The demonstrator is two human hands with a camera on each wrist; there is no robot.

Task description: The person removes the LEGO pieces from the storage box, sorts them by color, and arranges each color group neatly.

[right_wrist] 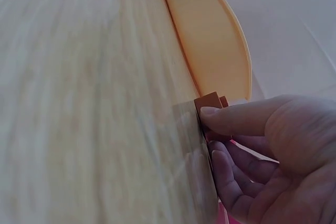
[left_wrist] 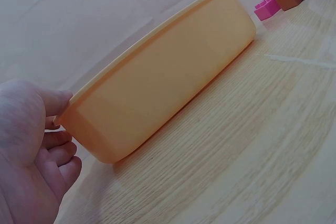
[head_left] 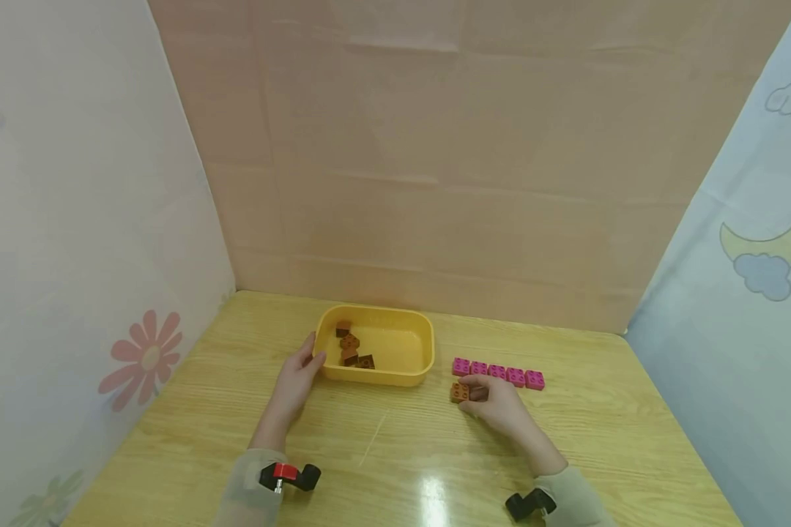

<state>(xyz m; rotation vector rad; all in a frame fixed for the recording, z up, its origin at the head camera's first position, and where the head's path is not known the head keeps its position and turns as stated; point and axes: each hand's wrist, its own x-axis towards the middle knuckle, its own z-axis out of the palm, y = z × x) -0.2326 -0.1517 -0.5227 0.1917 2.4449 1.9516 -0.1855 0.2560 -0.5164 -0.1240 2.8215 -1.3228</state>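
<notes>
My right hand (head_left: 499,410) pinches a brown toy brick (head_left: 459,393) between thumb and fingers, at table level. The brick's studs face up in the head view. Just behind it, a row of several pink toy bricks (head_left: 535,380) runs to the right; the right hand partly covers some of them. With the thumb at the rim and fingers against the outside, my left hand (head_left: 296,380) grips the left end of a yellow plastic tray (head_left: 400,379). Several brown bricks (head_left: 349,342) lie in the tray's left part. The left wrist view shows the tray's side wall (left_wrist: 163,77).
Tray and bricks stand on a light wooden table (head_left: 382,454). A plain tan backdrop (head_left: 422,183) rises behind its far edge. Printed cloth walls (head_left: 72,219) close off the left and right sides.
</notes>
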